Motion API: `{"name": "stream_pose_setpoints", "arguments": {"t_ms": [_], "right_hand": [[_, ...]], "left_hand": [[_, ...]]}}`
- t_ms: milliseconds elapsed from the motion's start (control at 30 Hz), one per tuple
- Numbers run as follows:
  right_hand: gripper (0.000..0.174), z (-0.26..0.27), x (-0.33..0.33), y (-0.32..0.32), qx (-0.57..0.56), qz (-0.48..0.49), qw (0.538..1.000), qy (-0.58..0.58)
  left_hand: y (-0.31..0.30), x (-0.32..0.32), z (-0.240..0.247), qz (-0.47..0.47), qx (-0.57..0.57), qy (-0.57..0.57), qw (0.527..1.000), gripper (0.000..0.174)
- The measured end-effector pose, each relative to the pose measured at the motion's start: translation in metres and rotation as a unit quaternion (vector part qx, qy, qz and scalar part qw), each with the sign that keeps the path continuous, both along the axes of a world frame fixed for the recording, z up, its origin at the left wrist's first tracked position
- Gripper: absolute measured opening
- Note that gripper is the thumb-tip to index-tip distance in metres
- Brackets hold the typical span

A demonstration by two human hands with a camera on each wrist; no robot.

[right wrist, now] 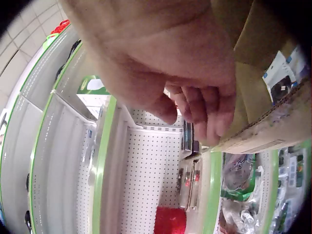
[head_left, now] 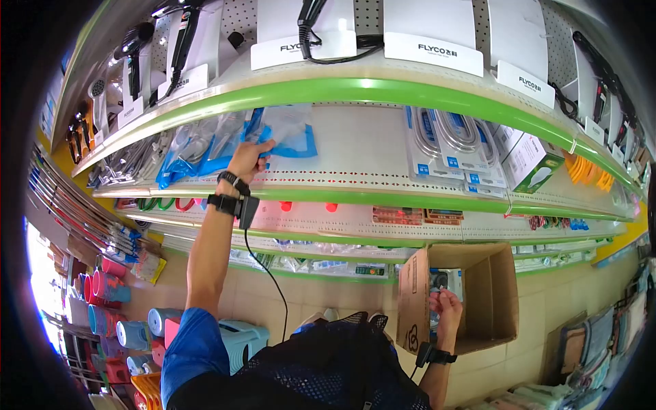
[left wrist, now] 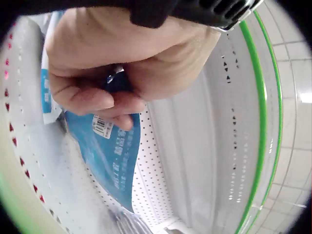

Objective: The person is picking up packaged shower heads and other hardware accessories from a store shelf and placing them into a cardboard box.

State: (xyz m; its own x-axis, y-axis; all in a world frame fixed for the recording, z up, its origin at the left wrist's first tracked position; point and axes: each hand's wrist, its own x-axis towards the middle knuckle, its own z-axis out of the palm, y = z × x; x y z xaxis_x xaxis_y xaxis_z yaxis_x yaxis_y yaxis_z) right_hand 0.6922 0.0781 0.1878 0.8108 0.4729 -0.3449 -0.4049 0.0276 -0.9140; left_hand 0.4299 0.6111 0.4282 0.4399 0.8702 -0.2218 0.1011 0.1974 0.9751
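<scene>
On the shelf (head_left: pixel 362 154), the left hand (head_left: pixel 247 162) pinches a blue-edged packet (head_left: pixel 292 130); best kept steady, clear of neighbouring packets (head_left: pixel 195 147). The right hand (head_left: pixel 447 309) curls loosely at the cardboard box (head_left: pixel 411 301).

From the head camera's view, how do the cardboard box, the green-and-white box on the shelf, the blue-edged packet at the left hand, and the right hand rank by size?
1. Cardboard box
2. Green-and-white box and blue-edged packet: too alike to rank
3. Right hand
</scene>
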Motion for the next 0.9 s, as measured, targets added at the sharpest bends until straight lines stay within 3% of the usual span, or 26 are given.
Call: {"name": "stream_pose_setpoints", "arguments": {"t_ms": [67, 133, 167, 233, 267, 300, 333, 367, 433, 533, 633, 667, 733, 833, 900], "right_hand": [[0.025, 0.015, -0.010, 0.011, 0.009, 0.041, 0.999, -0.020], [0.028, 0.052, -0.024, 0.030, 0.017, 0.165, 0.985, -0.055], [0.028, 0.063, -0.030, 0.039, 0.016, 0.166, 0.984, -0.056], [0.038, 0.084, -0.041, 0.060, 0.089, 0.288, 0.952, -0.061], [0.038, 0.095, -0.046, 0.071, 0.087, 0.284, 0.953, -0.062], [0.042, 0.106, -0.052, 0.083, 0.066, 0.344, 0.933, -0.076], [0.046, 0.114, -0.060, 0.095, 0.043, 0.402, 0.910, -0.089], [0.046, 0.122, -0.068, 0.106, 0.040, 0.396, 0.913, -0.085], [0.061, 0.133, -0.085, 0.130, 0.135, 0.440, 0.887, 0.035], [0.071, 0.140, -0.110, 0.157, 0.222, 0.430, 0.868, 0.111], [0.062, 0.154, -0.128, 0.177, 0.257, 0.364, 0.888, 0.116], [0.062, 0.150, -0.131, 0.179, 0.254, 0.334, 0.900, 0.118], [0.050, 0.138, -0.129, 0.178, 0.149, 0.377, 0.913, 0.038], [0.044, 0.137, -0.129, 0.158, 0.145, 0.325, 0.933, 0.048], [0.045, 0.126, -0.124, 0.139, 0.127, 0.295, 0.945, 0.065]], "left_hand": [[-0.022, -0.010, -0.005, -0.014, -0.049, -0.111, 0.993, 0.022], [-0.057, -0.020, -0.011, -0.040, -0.104, -0.188, 0.976, 0.021], [-0.074, -0.027, -0.017, -0.050, -0.110, -0.212, 0.970, 0.020], [-0.118, -0.031, -0.014, -0.062, -0.094, -0.219, 0.969, 0.026], [-0.126, -0.039, -0.029, -0.089, -0.094, -0.246, 0.961, 0.028], [-0.141, -0.042, -0.031, -0.127, -0.106, -0.297, 0.940, 0.030], [-0.176, -0.023, -0.011, 0.043, -0.120, -0.246, 0.961, 0.033], [-0.183, -0.028, -0.023, 0.027, -0.144, -0.269, 0.952, 0.036], [-0.191, -0.055, -0.062, -0.112, -0.106, -0.294, 0.943, 0.038], [-0.225, -0.064, -0.072, -0.164, -0.106, -0.284, 0.939, 0.033], [-0.239, -0.083, -0.105, -0.254, -0.045, -0.214, 0.942, 0.023], [-0.244, -0.085, -0.102, -0.278, -0.051, -0.184, 0.941, 0.018], [-0.248, -0.087, -0.107, -0.326, 0.000, -0.125, 0.937, 0.015], [-0.253, -0.079, -0.106, -0.369, 0.036, -0.055, 0.927, 0.016], [-0.252, -0.066, -0.094, -0.414, 0.155, 0.074, 0.894, 0.016]]}}
